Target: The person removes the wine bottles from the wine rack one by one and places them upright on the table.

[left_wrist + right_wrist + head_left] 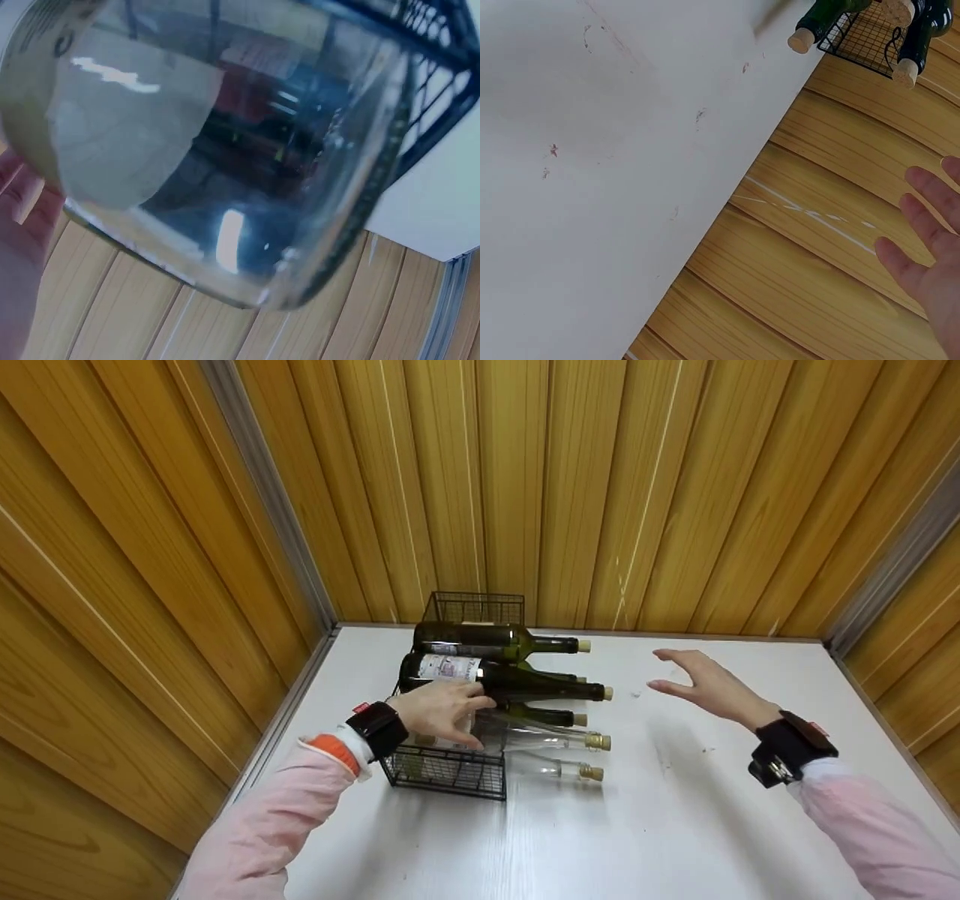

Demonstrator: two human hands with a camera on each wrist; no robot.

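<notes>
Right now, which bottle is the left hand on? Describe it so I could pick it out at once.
Start at the black wire rack near the left wall of the white table, with bottles stacked in it, necks pointing right. The left hand rests on the labelled dark bottle, second from the top. Unlike the clear bottles below, it is dark green, and its white label faces up.

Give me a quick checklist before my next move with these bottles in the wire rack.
1. Left hand on the rack's bottles: ok, its fingers rest against the labelled dark bottle and a clear bottle.
2. Firm grip: cannot tell, fingers lie spread rather than wrapped.
3. Right hand free: ok, open, holding nothing, above the table.
4. Corks in: ok on the necks that show.
5. Wire rack standing flat: ok.
6. Top bottle steady: cannot tell.
</notes>
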